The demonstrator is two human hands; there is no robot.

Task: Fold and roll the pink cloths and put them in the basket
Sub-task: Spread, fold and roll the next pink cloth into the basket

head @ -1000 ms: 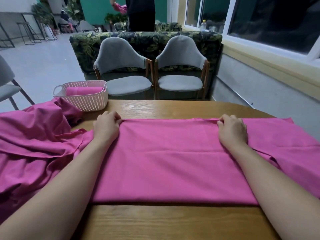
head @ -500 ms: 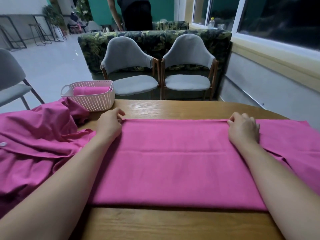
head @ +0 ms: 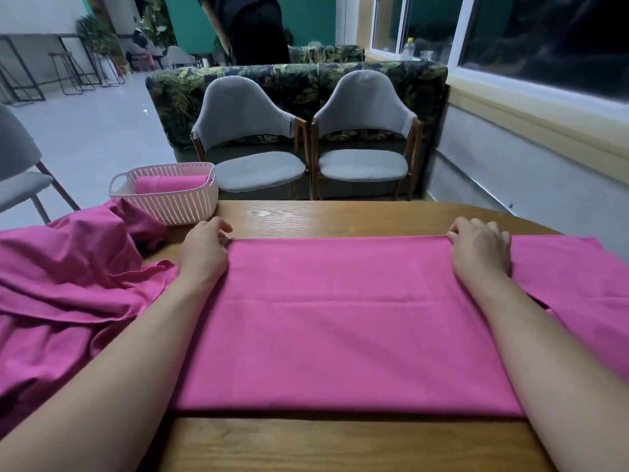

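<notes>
A folded pink cloth (head: 340, 321) lies flat across the wooden table (head: 340, 216), a crease running along its middle. My left hand (head: 204, 253) pinches its far left corner and my right hand (head: 480, 250) pinches its far right corner. A white perforated basket (head: 170, 202) stands at the table's far left with one rolled pink cloth (head: 170, 183) inside. A crumpled heap of pink cloths (head: 68, 287) lies left of my left arm.
More pink cloth (head: 578, 277) spreads flat to the right under my right arm. Two grey chairs (head: 252, 141) face the table's far edge, before a leaf-patterned sofa. A person in black (head: 252, 25) stands behind it. A wall with windows runs along the right.
The view tilted up slightly. Both hands stay at the cloth's far edge and have curled tighter onto its corners. The person in the background shifted.
</notes>
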